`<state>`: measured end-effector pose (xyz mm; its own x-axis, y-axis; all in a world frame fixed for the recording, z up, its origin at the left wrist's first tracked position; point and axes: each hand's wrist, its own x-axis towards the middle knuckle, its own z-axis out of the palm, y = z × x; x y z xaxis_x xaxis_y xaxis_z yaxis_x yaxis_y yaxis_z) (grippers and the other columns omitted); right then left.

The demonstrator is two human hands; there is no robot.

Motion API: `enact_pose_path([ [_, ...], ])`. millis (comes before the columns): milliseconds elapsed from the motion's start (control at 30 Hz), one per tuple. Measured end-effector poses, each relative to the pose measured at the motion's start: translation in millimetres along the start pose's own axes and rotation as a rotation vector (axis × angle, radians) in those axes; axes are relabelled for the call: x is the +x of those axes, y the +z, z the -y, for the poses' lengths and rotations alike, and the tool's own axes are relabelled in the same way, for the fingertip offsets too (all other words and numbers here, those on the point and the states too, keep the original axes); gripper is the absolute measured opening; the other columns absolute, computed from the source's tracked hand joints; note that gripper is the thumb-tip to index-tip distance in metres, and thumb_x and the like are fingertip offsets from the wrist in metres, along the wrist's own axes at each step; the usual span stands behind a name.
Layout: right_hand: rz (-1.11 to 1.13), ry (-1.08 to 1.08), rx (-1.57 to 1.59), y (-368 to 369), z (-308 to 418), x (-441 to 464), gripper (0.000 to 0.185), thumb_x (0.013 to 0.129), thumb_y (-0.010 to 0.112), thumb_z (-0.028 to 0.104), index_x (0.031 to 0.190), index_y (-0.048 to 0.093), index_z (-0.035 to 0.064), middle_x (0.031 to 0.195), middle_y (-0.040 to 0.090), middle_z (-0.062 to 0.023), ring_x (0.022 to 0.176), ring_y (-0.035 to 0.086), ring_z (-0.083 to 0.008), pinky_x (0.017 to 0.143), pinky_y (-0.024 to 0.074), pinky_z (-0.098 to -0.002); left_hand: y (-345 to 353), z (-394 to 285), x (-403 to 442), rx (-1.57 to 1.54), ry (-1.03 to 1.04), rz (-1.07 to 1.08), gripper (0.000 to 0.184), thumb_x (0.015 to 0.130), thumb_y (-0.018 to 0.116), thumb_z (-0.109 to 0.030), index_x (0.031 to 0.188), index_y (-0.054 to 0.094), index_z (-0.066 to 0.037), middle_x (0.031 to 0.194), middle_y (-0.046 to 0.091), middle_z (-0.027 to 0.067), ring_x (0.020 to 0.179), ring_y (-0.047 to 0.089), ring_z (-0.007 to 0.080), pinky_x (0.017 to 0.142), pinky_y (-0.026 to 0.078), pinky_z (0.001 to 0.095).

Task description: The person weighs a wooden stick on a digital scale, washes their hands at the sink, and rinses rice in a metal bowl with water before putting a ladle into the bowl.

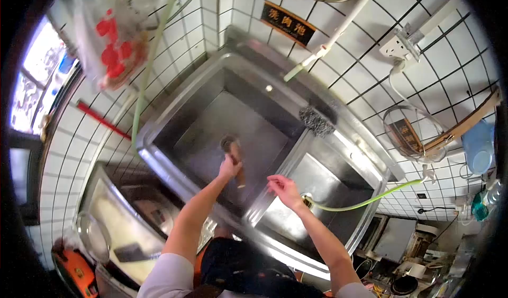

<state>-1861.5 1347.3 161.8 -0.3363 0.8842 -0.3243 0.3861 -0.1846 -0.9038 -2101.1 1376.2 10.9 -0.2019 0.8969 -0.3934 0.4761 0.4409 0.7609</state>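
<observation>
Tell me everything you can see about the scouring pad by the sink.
The scouring pad is a grey, speckled, rough-textured clump that looks like tangled metal wire. It's a flattened, uneven oblong, with no handle visible. It lies on the sink's back rim, about where the left basin and right basin meet. Neither the left hand nor the right hand touches it. I can't tell whether it's wet.

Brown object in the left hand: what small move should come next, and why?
I would probably bring the right hand over to steady the free end of the brown object. The left hand grips it alone, near the drain of the dark basin, while the right hand looks empty and is close by. Blur hides what the object is.
</observation>
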Motion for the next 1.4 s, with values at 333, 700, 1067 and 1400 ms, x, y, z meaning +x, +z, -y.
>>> enact_pose_path([
  [333, -0.777, -0.391, -0.574, -119, 215, 158, 0.025, 0.09, 0.054, 0.022, 0.092, 0.06, -0.0023, 0.075, 0.061, -0.0191, 0.065, 0.062, -0.0302, 0.059, 0.0477, -0.0374, 43, -10, 77, 0.325, -0.162, 0.075, 0.073, 0.077, 0.066, -0.036, 0.13, 0.032, 0.001, 0.114, 0.055, 0.0249, 0.108, 0.052, 0.0399, 0.09, 0.044, 0.0444],
  [700, -0.9, -0.513, -0.37, -134, 185, 210, 0.022, 0.09, 0.052, 0.017, 0.1, 0.055, -0.0021, 0.084, 0.06, -0.0204, 0.07, 0.063, -0.0296, 0.065, 0.0459, -0.0466, 20, -164, 201, -1.215, -0.299, 0.407, 0.044, 0.096, 0.033, -0.039, 0.106, 0.057, -0.004, 0.099, 0.063, 0.0105, 0.088, 0.058, 0.0244, 0.079, 0.046, 0.0407],
  [1067, -0.07, -0.129, 0.711, -1, 104, 284, 0.05, 0.093, 0.037, 0.024, 0.136, 0.031, -0.0029, 0.144, 0.026, -0.0183, 0.134, 0.023, -0.0311, 0.111, 0.0187, -0.0394, 18, -176, 201, -1.543, -0.052, 0.193, 0.057, 0.095, 0.028, -0.053, 0.128, 0.043, -0.009, 0.115, 0.055, 0.0079, 0.108, 0.05, 0.0205, 0.094, 0.04, 0.0357],
  [1400, -0.147, 0.244, 0.688, 18, 132, 245, 0.066, 0.093, 0.04, 0.046, 0.144, 0.02, 0.0079, 0.149, 0.02, -0.0082, 0.136, 0.019, -0.0223, 0.11, 0.0168, -0.0381, -13, -250, 87, -0.942, 0.037, 0.256, 0.062, 0.097, 0.025, -0.044, 0.142, 0.022, -0.002, 0.146, 0.026, 0.0101, 0.135, 0.021, 0.0209, 0.11, 0.015, 0.0318],
])
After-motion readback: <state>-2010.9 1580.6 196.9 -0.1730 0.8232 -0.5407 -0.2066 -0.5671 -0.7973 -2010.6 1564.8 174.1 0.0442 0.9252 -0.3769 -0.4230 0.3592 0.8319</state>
